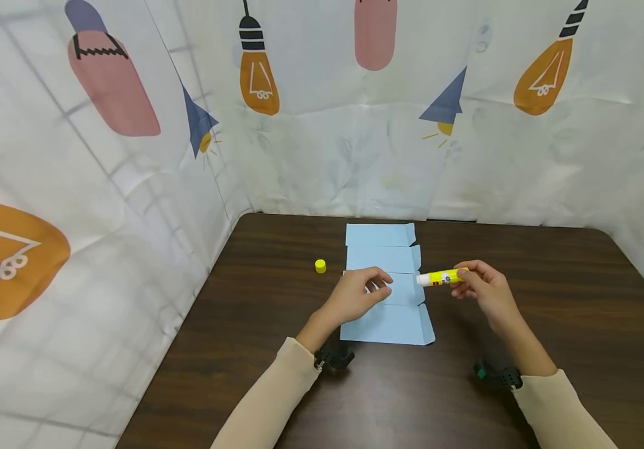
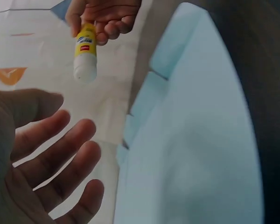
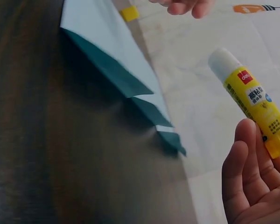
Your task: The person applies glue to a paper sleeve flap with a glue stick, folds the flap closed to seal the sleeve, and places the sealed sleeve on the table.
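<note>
While the right hand (image 1: 484,292) is pinching the glue stick (image 1: 439,278) by the back of its yellow barrel, its white end is pointing left at the right edge of the paper (image 1: 380,259). Glue stick is hanging in the air, off the table (image 1: 568,299). Left hand (image 1: 358,292) is hovering above the paper's middle, fingers loosely bent, gripping nothing. Yellow cap (image 1: 320,266) is lying just left of the paper.

Handling, best guess: glue stick is looking light and rigid, smooth plastic, so slightly slippery. Yellow barrel is offering the clean hold; white end is probably carrying adhesive, so fingers off. Paper is looking light, thin, fairly stiff, easy to crease; the tabs (image 1: 427,325) along its right side are looking like the fragile bits, so better held by the left edge.

Writing: a red patch (image 3: 245,77) on the glue stick is reading "deli". A white patch (image 3: 256,94) beside it is carrying Chinese characters, too soft to read with confidence. Smaller print nearer the fingers is blurring out. Cap is showing no legible text.
</note>
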